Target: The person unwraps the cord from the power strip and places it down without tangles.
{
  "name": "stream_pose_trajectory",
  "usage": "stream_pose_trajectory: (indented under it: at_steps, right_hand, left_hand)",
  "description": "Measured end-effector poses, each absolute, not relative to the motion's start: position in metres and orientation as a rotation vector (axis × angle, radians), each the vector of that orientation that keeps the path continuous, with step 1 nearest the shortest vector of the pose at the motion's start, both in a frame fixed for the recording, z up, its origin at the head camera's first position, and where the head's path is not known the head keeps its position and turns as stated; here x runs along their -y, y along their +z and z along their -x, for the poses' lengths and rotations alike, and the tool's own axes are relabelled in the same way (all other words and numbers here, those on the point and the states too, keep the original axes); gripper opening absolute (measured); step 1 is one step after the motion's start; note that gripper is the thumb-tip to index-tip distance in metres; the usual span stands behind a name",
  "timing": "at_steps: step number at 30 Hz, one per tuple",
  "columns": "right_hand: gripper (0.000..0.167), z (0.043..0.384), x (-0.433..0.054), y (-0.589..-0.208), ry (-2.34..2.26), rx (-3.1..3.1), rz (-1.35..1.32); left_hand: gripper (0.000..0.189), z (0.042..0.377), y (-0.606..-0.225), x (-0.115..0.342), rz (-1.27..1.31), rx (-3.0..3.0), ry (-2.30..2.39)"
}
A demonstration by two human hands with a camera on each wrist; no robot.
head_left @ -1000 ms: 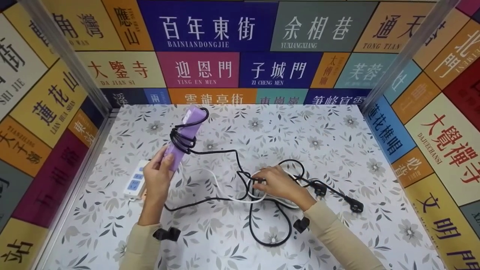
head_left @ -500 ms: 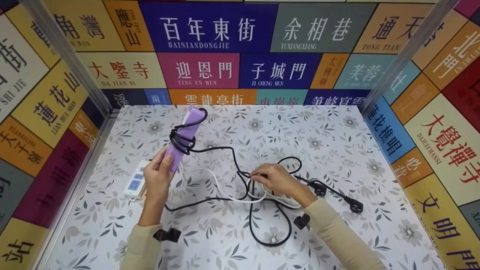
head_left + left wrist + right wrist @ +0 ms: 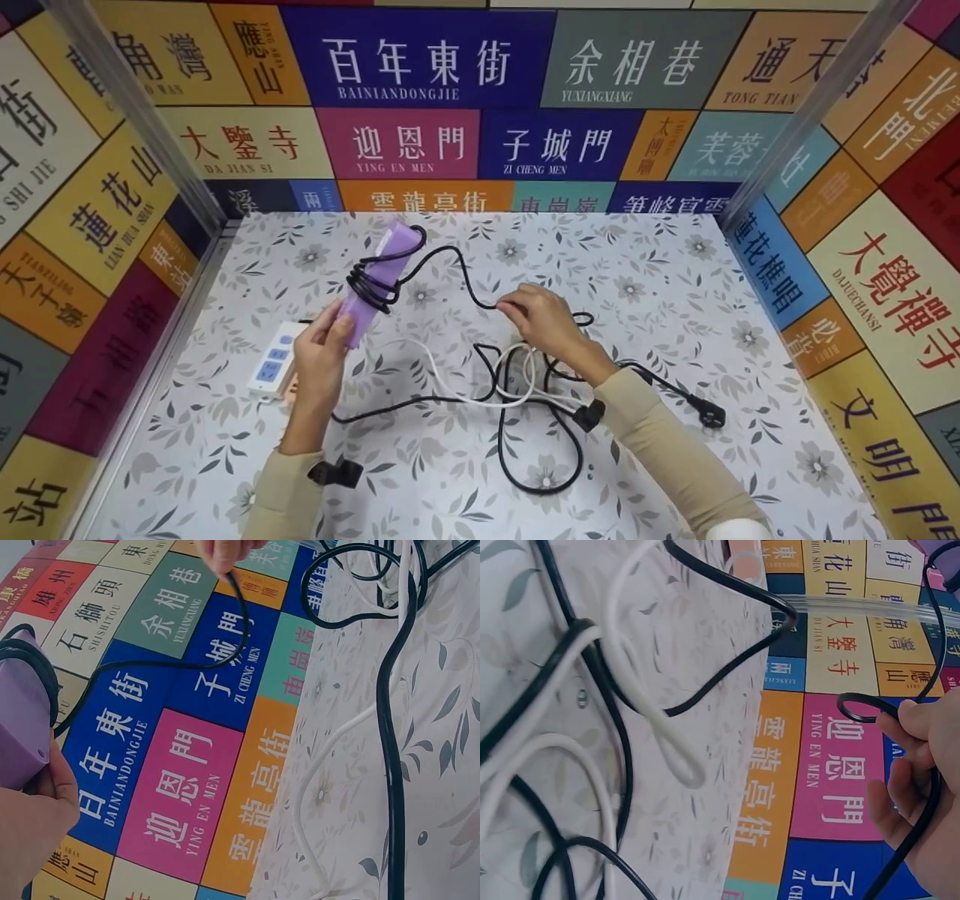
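My left hand [image 3: 321, 352] grips the lower end of a purple power strip [image 3: 364, 316], tilted and raised off the table. Several turns of its black cord [image 3: 469, 281] are wound round its middle; its socket side does not show. From the strip, the cord arches across to my right hand [image 3: 544, 321], which pinches it between thumb and forefinger. In the right wrist view the cord also runs on past the palm [image 3: 937, 757]. Below my right hand, black cord and white cord [image 3: 517, 375] lie tangled on the table.
A white power strip [image 3: 268, 367] with blue sockets lies left, partly behind my left hand, with an orange piece [image 3: 291, 388] beside it. A black plug [image 3: 709, 412] rests at the right. Printed panels [image 3: 420, 60] enclose the back and sides of the flowered table [image 3: 420, 480].
My right hand has risen up and away from the tangle, drawing the pinched black cord with it. The purple strip has shifted slightly right. One of two plugs is now hidden by the right arm.
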State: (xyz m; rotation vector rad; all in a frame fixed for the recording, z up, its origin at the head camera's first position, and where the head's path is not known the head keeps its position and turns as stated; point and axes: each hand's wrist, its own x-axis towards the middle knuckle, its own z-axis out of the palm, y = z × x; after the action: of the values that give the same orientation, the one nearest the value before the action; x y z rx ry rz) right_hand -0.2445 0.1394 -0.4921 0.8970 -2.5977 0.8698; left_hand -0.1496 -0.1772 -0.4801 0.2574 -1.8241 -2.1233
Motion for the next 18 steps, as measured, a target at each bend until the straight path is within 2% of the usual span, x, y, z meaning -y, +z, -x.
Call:
stream_pose_trajectory:
  at_steps: [18]
  right_hand:
    - [0.026, 0.277, -0.124, -0.423, 1.169, 2.46, -0.737]
  left_hand:
    - [0.045, 0.15, -0.489, 0.172, -0.019, 2.048, -2.009]
